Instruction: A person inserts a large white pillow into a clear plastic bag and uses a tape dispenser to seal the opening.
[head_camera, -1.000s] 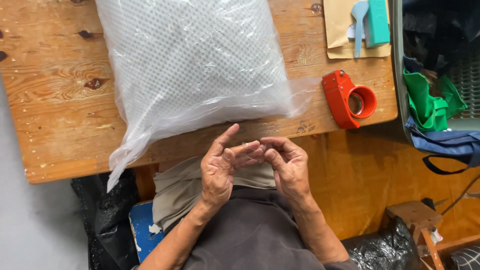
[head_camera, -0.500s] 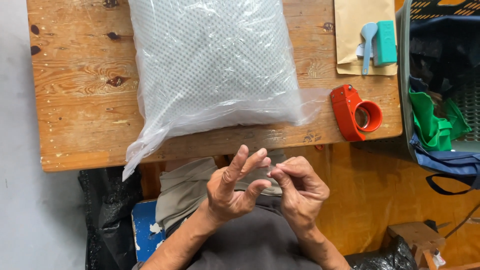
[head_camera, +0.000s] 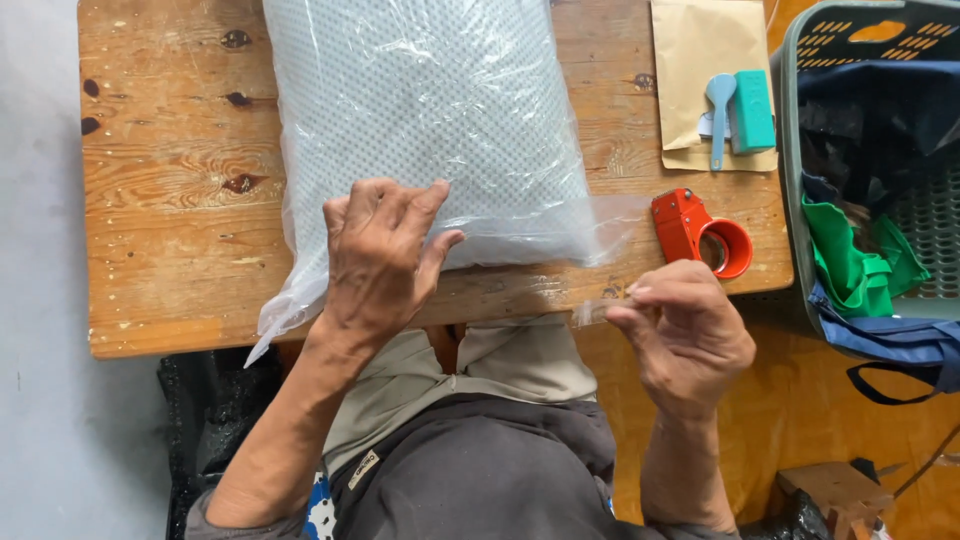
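Observation:
A large clear plastic bag (head_camera: 440, 110) with a white dotted cushion inside lies on the wooden table (head_camera: 170, 200). My left hand (head_camera: 380, 255) rests flat on the bag's near edge, fingers spread, gripping nothing. My right hand (head_camera: 685, 335) hovers off the table's front edge, right of the bag's open end. Its thumb and fingers pinch a short strip of clear tape (head_camera: 592, 312), which sticks out to the left. A red tape dispenser (head_camera: 700, 235) sits on the table just above my right hand.
A tan envelope (head_camera: 700, 50) at the table's back right carries a teal block (head_camera: 752, 110) and a light blue spoon-shaped tool (head_camera: 720, 110). A green basket (head_camera: 790, 150) with green cloth (head_camera: 850, 250) and a navy bag (head_camera: 890, 340) stands to the right.
My hands have parted from in front of my chest. The left one went up onto the bag's near edge. The right one moved right, still pinching the clear tape strip.

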